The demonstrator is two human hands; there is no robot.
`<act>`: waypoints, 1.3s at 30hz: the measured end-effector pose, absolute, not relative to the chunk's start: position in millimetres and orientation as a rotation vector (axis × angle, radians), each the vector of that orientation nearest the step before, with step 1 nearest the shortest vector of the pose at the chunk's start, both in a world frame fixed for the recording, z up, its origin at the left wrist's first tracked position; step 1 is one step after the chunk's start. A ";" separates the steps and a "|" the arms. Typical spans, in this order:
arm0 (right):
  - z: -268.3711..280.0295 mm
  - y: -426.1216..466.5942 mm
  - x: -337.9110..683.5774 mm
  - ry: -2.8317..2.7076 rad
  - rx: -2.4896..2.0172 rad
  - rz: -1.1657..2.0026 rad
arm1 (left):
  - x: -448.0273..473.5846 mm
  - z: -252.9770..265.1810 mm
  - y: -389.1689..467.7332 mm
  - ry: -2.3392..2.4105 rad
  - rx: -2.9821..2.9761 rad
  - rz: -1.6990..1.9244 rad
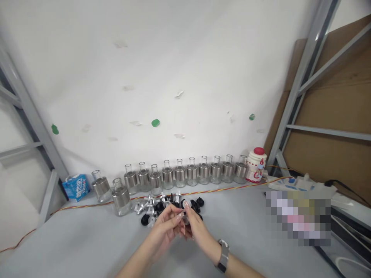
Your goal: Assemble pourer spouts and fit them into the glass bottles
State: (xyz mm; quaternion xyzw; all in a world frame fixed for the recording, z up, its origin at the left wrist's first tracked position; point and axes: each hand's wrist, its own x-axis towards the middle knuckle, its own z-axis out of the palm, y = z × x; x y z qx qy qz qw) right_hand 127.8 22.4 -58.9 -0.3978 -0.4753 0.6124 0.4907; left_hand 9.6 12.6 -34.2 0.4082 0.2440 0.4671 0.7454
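My left hand (169,224) and my right hand (198,227) meet over the grey table, fingers bent inward and closed around a small clear-and-black part (186,219). Fingers cover most of that part, so its exact kind does not show. Just behind my hands lies a loose pile of small pieces: black round caps (145,220), silvery pieces with flared ends (150,200) and translucent discs (151,221). Beyond the pile, several clear glass bottles (179,172) with metal bands stand upright in a row, their necks uncovered. One bottle (121,197) stands nearer to me at the left.
A red-and-yellow twisted wire (199,192) runs across the table (87,243) between pile and bottles. At the left stands a blue carton (75,188). A white jar with a red lid (256,166) and a power strip (304,183) occupy the right, near a metal frame (285,112).
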 end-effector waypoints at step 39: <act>-45.8 16.9 132.0 -1.024 -0.802 1.757 | -79.4 -15.2 62.9 2.621 1.168 1.835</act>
